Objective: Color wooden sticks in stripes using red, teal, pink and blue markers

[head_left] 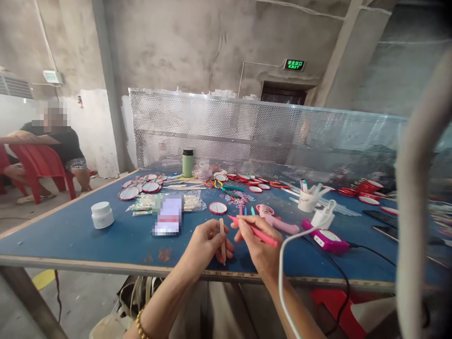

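Observation:
My left hand (205,245) pinches a thin wooden stick (222,238) held upright over the front edge of the blue table (88,235). Beside it, my right hand (259,245) grips a pink marker pen (256,231), its tip pointing left toward the top of the stick. The two hands are close together, almost touching. More coloured pens (247,210) lie on the table just beyond them.
A white jar (102,214), packets of sticks (164,202), round red-rimmed discs (143,185), a green flask (187,163), a white cup of pens (308,200), a magenta device (326,238) with cables and a perforated metal screen (247,132). A person (56,141) sits far left.

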### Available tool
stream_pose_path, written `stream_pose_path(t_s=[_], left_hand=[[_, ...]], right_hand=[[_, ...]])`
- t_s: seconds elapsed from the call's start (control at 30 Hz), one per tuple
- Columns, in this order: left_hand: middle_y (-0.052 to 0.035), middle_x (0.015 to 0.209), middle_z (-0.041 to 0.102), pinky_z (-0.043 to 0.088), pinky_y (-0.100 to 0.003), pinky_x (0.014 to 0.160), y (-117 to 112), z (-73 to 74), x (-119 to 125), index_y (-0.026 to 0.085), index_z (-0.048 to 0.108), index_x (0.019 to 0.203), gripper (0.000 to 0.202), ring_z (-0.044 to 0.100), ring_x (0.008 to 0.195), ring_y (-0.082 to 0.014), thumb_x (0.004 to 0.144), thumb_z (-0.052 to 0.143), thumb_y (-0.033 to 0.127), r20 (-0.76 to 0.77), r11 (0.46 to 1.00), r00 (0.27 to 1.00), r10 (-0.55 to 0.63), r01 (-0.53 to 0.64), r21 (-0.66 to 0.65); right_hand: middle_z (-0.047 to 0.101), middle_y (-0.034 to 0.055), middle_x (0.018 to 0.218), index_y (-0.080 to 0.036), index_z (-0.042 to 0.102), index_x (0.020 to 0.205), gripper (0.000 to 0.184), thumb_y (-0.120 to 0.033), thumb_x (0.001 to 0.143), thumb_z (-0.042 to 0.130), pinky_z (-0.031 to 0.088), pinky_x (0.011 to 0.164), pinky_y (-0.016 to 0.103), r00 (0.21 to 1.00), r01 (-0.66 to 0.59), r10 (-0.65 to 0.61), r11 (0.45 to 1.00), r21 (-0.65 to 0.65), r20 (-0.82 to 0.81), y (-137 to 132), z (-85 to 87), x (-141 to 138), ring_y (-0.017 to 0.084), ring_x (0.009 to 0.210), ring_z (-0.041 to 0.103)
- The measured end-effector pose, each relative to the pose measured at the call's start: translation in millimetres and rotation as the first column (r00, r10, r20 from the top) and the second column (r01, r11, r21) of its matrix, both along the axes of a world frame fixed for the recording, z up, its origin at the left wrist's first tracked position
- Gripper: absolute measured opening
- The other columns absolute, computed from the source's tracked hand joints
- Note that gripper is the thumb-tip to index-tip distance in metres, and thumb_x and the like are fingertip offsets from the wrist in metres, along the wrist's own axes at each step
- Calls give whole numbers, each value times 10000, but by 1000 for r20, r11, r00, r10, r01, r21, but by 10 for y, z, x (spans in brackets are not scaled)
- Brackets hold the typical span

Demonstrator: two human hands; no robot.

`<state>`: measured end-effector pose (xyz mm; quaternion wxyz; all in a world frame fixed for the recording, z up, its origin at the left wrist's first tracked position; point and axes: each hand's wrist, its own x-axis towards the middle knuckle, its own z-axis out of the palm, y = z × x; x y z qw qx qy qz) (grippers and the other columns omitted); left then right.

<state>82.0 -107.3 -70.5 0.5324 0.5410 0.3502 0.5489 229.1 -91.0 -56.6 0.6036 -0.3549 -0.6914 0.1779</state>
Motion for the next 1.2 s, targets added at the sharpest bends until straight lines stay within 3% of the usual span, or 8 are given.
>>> stream_pose_path(t_s=[0.1, 0.27, 0.57, 0.93, 1.2], left_hand=[[-49, 646, 689, 449, -186, 401, 13, -36, -15, 157, 531, 893, 366, 658, 509, -155, 826, 617, 506, -1, 1000, 1000, -10, 10, 4], [-41, 636, 678, 455, -181, 408, -26, -35, 1, 160, 524, 851, 326, 679, 533, -165, 856, 597, 478, -38, 999, 999, 29, -28, 21], [-37, 693, 672, 458, -185, 438, -24, -75, -47, 156, 548, 923, 299, 639, 538, -132, 912, 561, 454, -57, 995, 998, -15, 20, 96], [-65, 769, 675, 474, -207, 500, -85, -31, -34, 123, 621, 954, 303, 602, 564, -117, 922, 554, 417, -110, 989, 993, -43, 58, 136], [-33, 687, 639, 464, -208, 498, -93, -29, -27, 134, 615, 961, 304, 581, 534, -116, 929, 538, 426, -135, 989, 991, -14, 34, 147]], right_hand=[[709, -10, 686, -202, 694, 895, 125, -298, 904, 615, 513, 591, 232, 996, 4, -15, 993, 116, 93, 14, -56, 21, 137, 583, 664], [680, -30, 681, -213, 673, 880, 113, -246, 922, 573, 488, 597, 229, 980, -26, -22, 970, 241, 196, 17, -61, 7, 126, 579, 646], [632, -37, 598, -213, 577, 730, 197, -247, 921, 546, 487, 603, 230, 979, 7, -51, 976, 216, 196, -8, -43, -13, 127, 553, 635], [664, -12, 647, -210, 637, 833, 176, -297, 947, 535, 490, 614, 257, 981, 19, -56, 980, 196, 187, -55, -39, 0, 147, 594, 631], [690, -14, 702, -211, 669, 895, 162, -307, 948, 549, 486, 605, 245, 980, 3, -44, 978, 208, 194, -47, -41, 13, 140, 594, 649]])
